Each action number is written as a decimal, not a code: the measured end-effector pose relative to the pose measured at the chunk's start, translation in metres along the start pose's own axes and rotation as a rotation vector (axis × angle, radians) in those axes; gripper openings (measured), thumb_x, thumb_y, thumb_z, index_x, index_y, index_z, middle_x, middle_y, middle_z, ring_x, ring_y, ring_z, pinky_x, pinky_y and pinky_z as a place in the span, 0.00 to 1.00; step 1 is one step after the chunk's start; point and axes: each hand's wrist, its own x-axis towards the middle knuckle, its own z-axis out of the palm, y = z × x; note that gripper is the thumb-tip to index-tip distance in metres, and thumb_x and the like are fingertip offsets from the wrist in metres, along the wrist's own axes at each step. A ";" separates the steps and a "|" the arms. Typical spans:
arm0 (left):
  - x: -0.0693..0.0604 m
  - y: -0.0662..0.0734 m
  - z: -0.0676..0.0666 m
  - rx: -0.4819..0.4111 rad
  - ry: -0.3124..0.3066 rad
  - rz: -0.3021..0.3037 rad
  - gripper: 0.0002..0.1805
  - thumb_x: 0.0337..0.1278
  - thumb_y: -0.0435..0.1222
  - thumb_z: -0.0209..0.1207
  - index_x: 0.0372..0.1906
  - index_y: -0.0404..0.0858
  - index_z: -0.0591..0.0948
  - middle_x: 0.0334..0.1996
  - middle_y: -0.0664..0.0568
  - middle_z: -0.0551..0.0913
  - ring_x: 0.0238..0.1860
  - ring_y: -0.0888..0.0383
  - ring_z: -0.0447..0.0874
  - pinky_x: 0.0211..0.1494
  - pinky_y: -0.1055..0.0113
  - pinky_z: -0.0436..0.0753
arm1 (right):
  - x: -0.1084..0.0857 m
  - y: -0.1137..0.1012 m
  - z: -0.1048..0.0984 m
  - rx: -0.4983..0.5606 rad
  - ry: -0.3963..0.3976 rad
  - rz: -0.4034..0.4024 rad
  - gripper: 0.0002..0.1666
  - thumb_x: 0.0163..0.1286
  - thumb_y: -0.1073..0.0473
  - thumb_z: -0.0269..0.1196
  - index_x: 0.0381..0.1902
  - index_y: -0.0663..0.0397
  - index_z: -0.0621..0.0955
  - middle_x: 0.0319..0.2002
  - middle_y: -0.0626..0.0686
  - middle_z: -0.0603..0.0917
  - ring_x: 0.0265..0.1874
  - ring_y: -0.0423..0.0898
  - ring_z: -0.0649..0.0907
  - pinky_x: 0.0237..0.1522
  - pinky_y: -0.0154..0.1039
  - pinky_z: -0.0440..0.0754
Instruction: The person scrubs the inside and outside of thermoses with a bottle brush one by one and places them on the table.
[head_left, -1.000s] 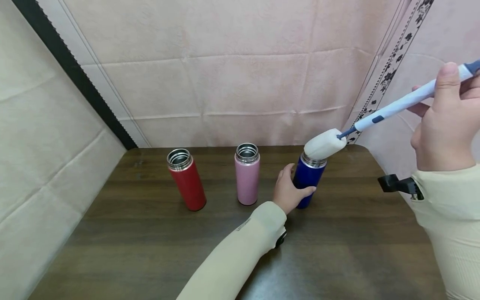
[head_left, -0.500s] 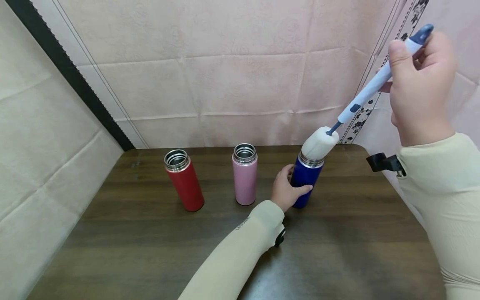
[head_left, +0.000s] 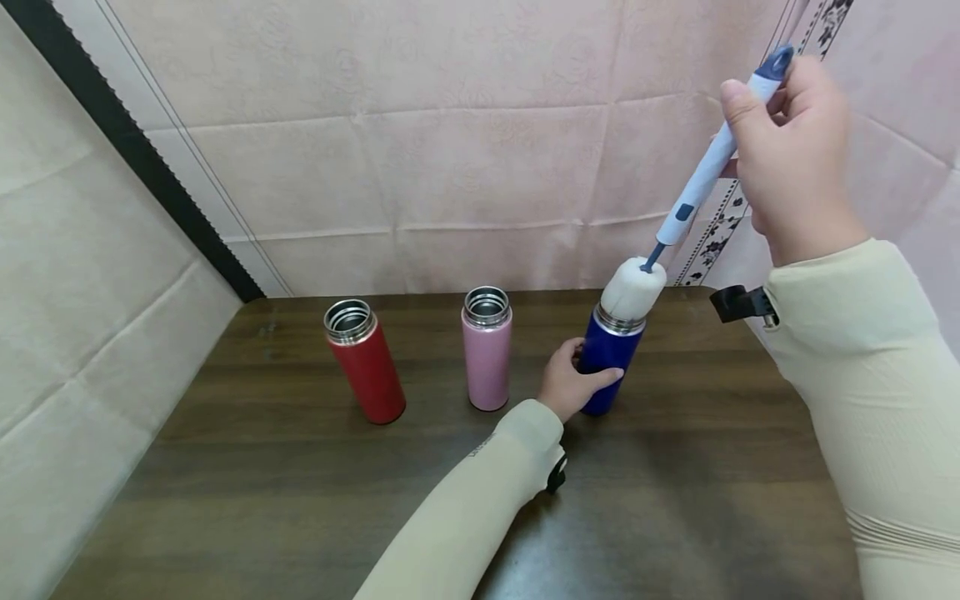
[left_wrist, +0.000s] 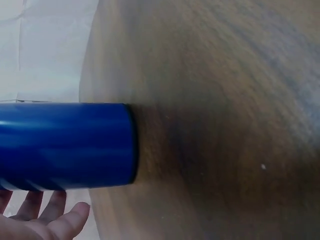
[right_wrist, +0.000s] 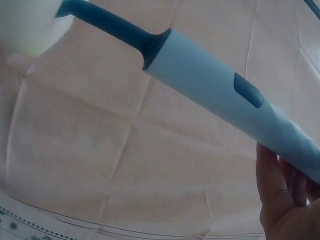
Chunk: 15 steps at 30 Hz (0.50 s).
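In the head view, a blue bottle [head_left: 602, 360] with a bare steel neck stands on the brown table [head_left: 315, 500]. My left hand [head_left: 573, 382] holds its lower body, thumb in front and fingers at its left side. In the left wrist view the blue bottle [left_wrist: 65, 145] lies across the picture beside my fingers [left_wrist: 55, 207]. My right hand [head_left: 795, 158] grips the light blue handle of a bottle brush [head_left: 697, 190] near its dark blue end. The brush's white sponge head [head_left: 633, 290] sits at the bottle's mouth, its lower end hidden by the neck.
A pink bottle [head_left: 487, 358] and a red bottle [head_left: 367, 367], both without lids, stand to the left of the blue one. Pale cloth [head_left: 465, 167] hangs behind the table and along both sides.
My right hand has moved left and up, turning the brush from a low slant to a steeper one. The sponge head has tipped more upright at the mouth. My left hand keeps its hold.
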 end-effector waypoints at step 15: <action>0.001 -0.005 -0.006 0.018 -0.029 0.007 0.38 0.48 0.49 0.70 0.65 0.45 0.70 0.60 0.52 0.75 0.59 0.53 0.74 0.61 0.51 0.74 | 0.002 0.013 0.004 -0.008 -0.016 0.059 0.11 0.68 0.51 0.60 0.38 0.49 0.70 0.35 0.47 0.69 0.35 0.39 0.76 0.27 0.27 0.82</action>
